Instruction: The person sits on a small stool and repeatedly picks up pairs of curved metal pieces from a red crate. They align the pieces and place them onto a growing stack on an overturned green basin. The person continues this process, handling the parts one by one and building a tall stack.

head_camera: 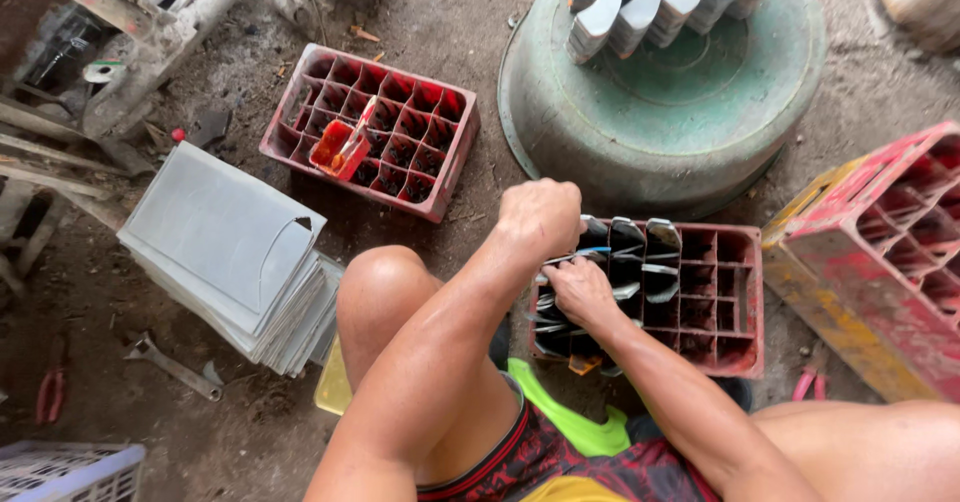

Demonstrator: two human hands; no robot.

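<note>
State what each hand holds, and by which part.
Left hand is fisted; any hold is hidden. Right hand rests on curved metal pieces in the crate; grip unclear.

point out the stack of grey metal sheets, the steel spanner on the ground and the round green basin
stack of flat grey metal sheets (pixel 225 232), head view, bare top sheet
steel spanner (pixel 172 366), head view, mid handle
round green upturned basin (pixel 600 132), head view, left side wall

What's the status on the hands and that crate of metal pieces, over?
Left hand fisted above the red crate. Right hand resting on the curved metal pieces slotted in its cells. Right-side cells unfilled. Nothing blocking.
</note>
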